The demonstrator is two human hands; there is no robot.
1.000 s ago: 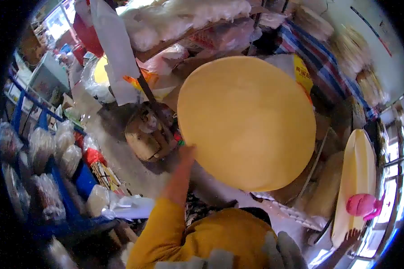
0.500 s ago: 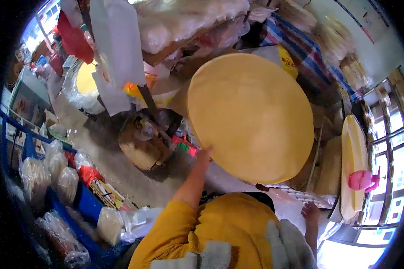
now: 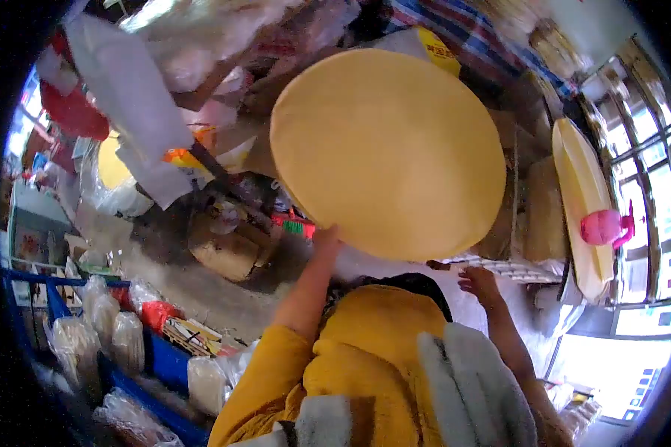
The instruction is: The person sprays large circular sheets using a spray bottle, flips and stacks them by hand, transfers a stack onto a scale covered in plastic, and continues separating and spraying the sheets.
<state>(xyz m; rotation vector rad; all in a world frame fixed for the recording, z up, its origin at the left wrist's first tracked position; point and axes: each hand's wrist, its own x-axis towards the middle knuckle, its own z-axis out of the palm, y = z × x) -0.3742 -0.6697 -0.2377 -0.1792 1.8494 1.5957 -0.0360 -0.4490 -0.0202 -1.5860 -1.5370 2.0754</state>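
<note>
A large, round, pale-yellow disc [image 3: 388, 156] fills the middle of the head view, its broad face turned up towards me. My left hand [image 3: 326, 237] is closed on its lower-left rim; part of the fingers is hidden at the edge. To the right, below the disc and apart from it, my right hand [image 3: 479, 284] holds nothing, with its fingers loosely apart. A small dark-brown object [image 3: 438, 265] lies close to that hand, near the disc's lower edge; I cannot make out its kind.
On the right a pink spray bottle [image 3: 602, 227] rests by a pale-yellow, boat-shaped piece [image 3: 578, 194] near the barred window. At lower left, a blue-framed rack [image 3: 164, 357] holds plastic-wrapped packs. A brown sack-like bundle [image 3: 227, 242] sits on the floor; a white hanging sheet [image 3: 127, 89] is at upper left.
My view has shifted, so the disc sits higher and further left. My left hand stays on its rim. My right hand has come up and nearer to the disc's lower edge.
</note>
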